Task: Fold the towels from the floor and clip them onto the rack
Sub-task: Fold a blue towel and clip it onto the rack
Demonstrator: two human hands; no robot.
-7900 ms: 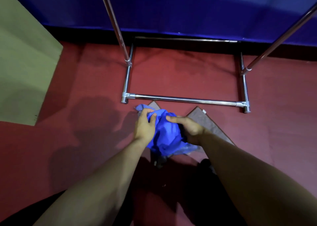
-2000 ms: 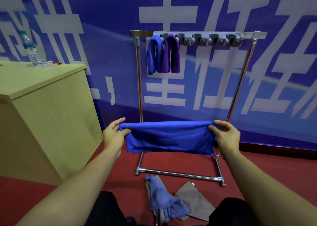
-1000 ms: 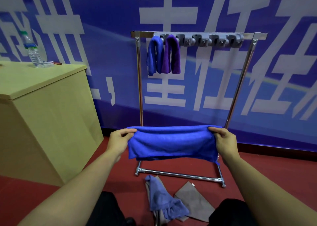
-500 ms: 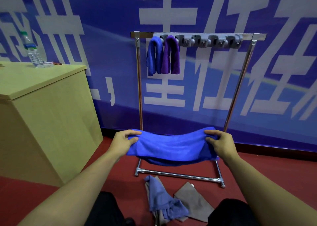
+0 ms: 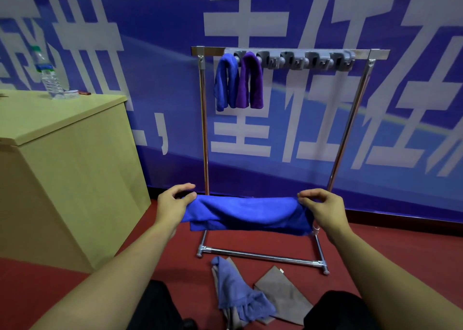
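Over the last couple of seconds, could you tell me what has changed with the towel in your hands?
The blue towel has come down from chest height and been folded over into a narrower, sagging band, and the left hand and right hand still pinch its ends. The two towels on the rack and the towels on the floor have not moved.

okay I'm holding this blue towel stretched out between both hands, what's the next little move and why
Probably bring the left hand across to the right hand, halving the blue towel. It hangs wide and sagging, while the hung towels on the rack are narrow strips in single clips.
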